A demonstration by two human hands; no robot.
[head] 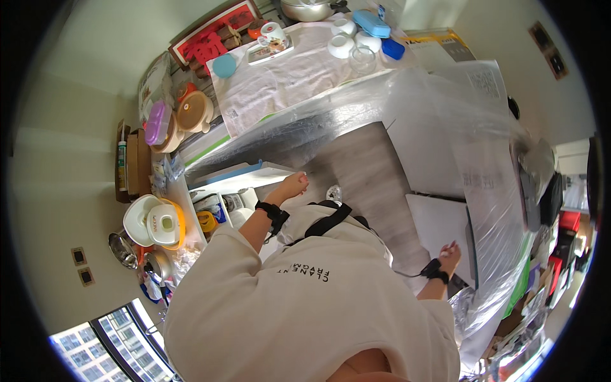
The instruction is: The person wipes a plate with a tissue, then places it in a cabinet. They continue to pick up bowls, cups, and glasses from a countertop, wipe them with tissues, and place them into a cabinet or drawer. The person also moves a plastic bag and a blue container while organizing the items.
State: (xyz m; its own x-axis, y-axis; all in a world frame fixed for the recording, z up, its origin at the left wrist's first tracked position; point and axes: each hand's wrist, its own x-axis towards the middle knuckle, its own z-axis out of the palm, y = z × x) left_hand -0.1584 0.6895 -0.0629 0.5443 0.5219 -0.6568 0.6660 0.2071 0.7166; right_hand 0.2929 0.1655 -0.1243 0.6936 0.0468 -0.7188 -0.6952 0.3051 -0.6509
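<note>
My left hand point(293, 185), with a black strap and small device at the wrist, is loosely curled near the end of a pulled-out drawer's white front panel point(238, 174). Whether it touches the panel or holds anything is unclear. In that drawer lie a yellow object point(206, 221) and several containers. On the other side, my right hand point(448, 255), also strapped at the wrist, hangs beside a white cabinet panel point(437, 229) that stands out from the cabinets. Its fingers are half bent and slightly apart, with no held object visible.
A cloth-covered counter point(286, 71) holds white bowls point(341, 45), a mug on a tray and a blue container point(371, 24). Lidded pots point(194, 111), a purple box point(158, 122) and basins point(164, 222) stand at left. Plastic film point(491, 191) drapes the right cabinets; wood-look floor point(367, 162) lies between.
</note>
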